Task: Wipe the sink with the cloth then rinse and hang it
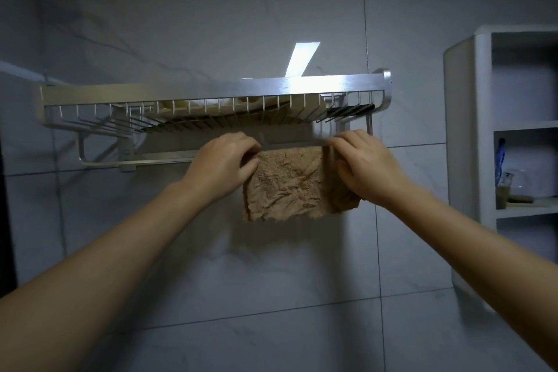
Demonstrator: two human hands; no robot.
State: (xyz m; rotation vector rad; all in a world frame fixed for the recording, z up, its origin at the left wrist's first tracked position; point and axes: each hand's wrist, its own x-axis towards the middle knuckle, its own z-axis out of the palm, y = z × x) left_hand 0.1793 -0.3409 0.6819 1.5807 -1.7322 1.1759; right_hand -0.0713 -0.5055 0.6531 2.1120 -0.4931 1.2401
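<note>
We drape the brown cloth [287,184] over the rail [157,162] under the wall rack [211,90]. Left hand [223,163] and right hand [362,163] pinch its top corners; we spread it flat, level, so it dries evenly.

Cloth [287,187]: light brown, plain, fuzzy nap.
Rack [211,90]: brushed silver metal, thin wire slats.
Wall tiles [211,266]: pale grey, faint marble veining, darker grout lines.
Shelf unit [471,130]: white.
</note>
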